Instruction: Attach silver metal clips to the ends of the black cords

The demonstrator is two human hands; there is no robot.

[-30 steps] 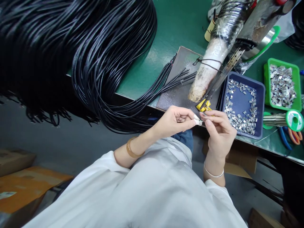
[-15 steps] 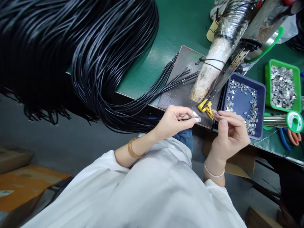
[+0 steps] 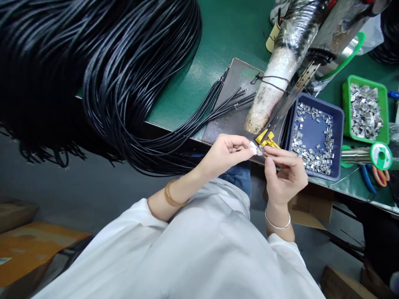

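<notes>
My left hand [image 3: 225,153] is closed in a pinch on the end of a black cable, with white wrapping on its fingertips. My right hand [image 3: 285,171] pinches a small metal piece [image 3: 261,148], whose exact shape is too small to make out. The fingertips of both hands nearly meet, with the metal piece right at the cable's end. Just beyond them, a yellow clip [image 3: 266,139] sits under the tip of a soldering iron [image 3: 296,89]. Black cables [image 3: 187,120] run from a large bundle onto a dark board [image 3: 232,118].
A blue tray [image 3: 341,137] of small metal shells lies right of the board. Farther right are a green tray [image 3: 386,112] of similar pieces, a solder spool [image 3: 380,156] and pliers [image 3: 369,178]. A white-wrapped tube [image 3: 264,93] slants down over the board. Cardboard boxes [image 3: 311,205] stand below the table.
My right hand has moved left, bringing the small metal piece to my left fingertips. My left hand stays nearly in place, and the view has shifted slightly.
</notes>
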